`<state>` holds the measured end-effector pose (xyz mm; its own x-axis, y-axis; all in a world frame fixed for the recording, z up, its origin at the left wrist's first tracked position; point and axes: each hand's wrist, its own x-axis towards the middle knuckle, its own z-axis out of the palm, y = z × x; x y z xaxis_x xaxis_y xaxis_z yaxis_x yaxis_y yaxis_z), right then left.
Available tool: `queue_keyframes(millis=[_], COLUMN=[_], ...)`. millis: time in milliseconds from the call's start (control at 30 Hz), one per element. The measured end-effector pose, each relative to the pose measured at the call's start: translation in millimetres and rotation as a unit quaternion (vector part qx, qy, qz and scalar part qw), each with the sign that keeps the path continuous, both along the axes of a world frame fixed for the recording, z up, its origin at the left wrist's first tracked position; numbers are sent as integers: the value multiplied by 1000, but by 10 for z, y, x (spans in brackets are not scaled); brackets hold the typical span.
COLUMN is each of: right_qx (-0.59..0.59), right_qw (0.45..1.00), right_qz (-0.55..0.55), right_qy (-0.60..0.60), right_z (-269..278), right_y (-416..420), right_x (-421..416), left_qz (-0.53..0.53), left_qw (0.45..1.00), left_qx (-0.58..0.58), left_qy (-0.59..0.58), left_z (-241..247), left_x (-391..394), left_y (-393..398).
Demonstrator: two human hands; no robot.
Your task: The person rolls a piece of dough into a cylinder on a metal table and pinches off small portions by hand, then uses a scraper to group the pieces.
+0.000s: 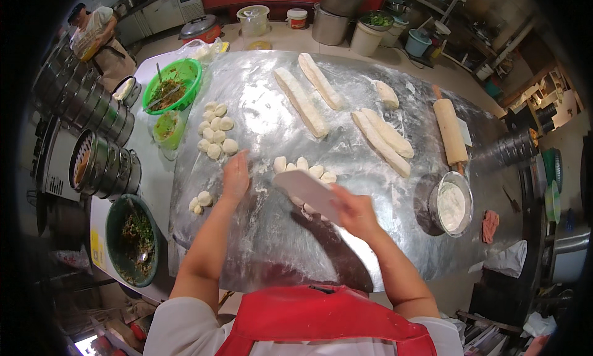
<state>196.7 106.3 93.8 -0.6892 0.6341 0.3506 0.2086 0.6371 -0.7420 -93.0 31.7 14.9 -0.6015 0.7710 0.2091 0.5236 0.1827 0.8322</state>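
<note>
My right hand (354, 211) is closed on a flat pale dough scraper (309, 191), held above the floured metal worktop (268, 235). Small cut dough pieces (316, 171) lie beyond the scraper and partly under it. My left hand (236, 173) rests at or just over the worktop, beside a cluster of round dough pieces (229, 146); its palm side is hidden, so I cannot tell whether it holds anything. A few more dough pieces (204, 199) lie left of my left forearm. Long floured dough strips (301, 102) lie farther back, with a short dough piece (387, 94) to their right.
A rolling pin (450, 132) and a metal bowl of flour (451, 206) stand at right. At left are a green basin of filling (187, 85), a dark green basin (153, 244) and stacked metal steamers (111, 170). A person (99, 45) is at the far left.
</note>
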Motion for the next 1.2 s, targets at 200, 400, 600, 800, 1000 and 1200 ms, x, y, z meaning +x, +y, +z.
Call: queue_keyframes(millis=[200,400,600,800,1000,1200], right_qx=[203,-125,-440,-438,-390,-541], right_qw=[960,959,811,862,870,799], right_qz=[-72,-252,-386,-155,-229,-171], right_qy=[-177,38,12,205,197,200], right_z=[-133,-292,-412,-457,-344,-838], right_y=[334,327,-133,-3,374,-229], right_x=[164,1207,789,-100,915,-8], left_qz=[-122,-168,-162,-121,-131,-176], left_qw=[977,979,973,988,987,982], left_qx=[-25,-110,-38,90,5,43], left_qy=[175,28,159,-40,90,58], left_z=[-216,-63,-179,303,-27,-93], left_x=[567,549,831,1165,576,1309], left_y=[574,150,53,412,-218,-1])
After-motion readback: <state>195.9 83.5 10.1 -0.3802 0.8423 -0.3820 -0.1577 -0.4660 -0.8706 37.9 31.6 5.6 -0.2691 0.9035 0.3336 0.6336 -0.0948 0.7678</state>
